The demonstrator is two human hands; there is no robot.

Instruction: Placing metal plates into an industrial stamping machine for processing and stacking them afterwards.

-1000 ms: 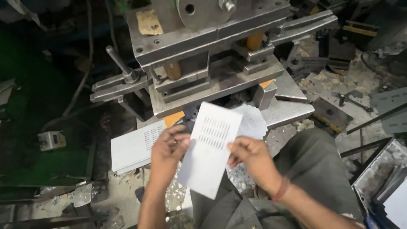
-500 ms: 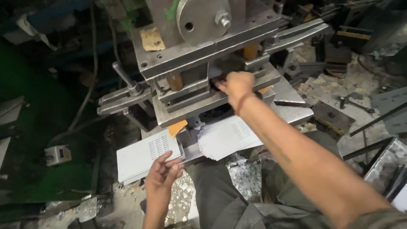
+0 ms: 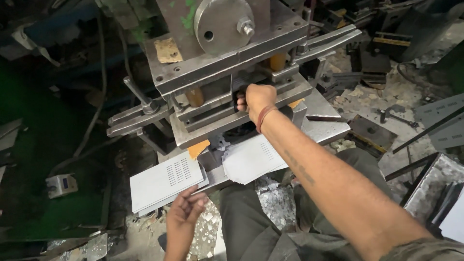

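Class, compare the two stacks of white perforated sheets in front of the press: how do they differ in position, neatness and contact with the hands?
The left stack lies squared and neat, with the left hand at its near edge. The right stack is fanned and uneven, partly under the right forearm, while the right hand reaches into the press. Both are thin white sheets with slotted perforations.

press die gap point(image 3: 241, 104) tight, seemingly blocked above
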